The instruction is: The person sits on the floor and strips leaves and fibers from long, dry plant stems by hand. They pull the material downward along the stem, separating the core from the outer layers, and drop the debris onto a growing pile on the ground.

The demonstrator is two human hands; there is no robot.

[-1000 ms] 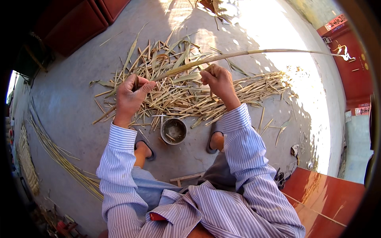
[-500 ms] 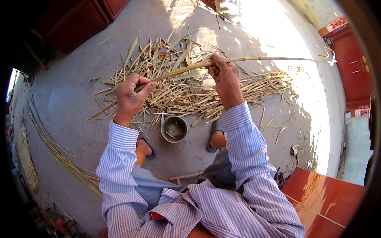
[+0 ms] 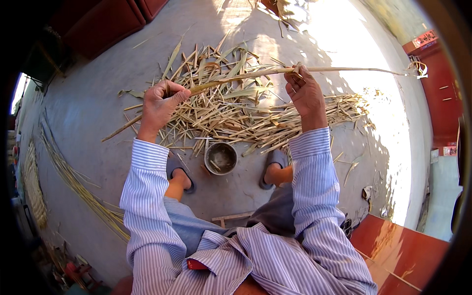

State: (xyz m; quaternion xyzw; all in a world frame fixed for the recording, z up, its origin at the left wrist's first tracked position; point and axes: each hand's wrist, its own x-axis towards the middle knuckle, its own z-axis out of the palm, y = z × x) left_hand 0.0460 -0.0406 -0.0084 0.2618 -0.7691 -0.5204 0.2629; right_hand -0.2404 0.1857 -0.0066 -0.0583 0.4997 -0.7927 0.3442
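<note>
Left hand (image 3: 161, 104) fisted around long reed stalk (image 3: 255, 74), right hand (image 3: 306, 91) pinching it further along, stalk held over husk pile (image 3: 231, 113), metal bowl (image 3: 221, 158) between feet, bare concrete floor (image 3: 93, 103) left, stalk tip washed out by glare

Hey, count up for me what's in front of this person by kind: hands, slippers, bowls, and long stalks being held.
Hands: 2, left hand and right hand
Slippers: 2, one, other
Round bowl: 1
Held long stalk: 1
Total: 6
</note>
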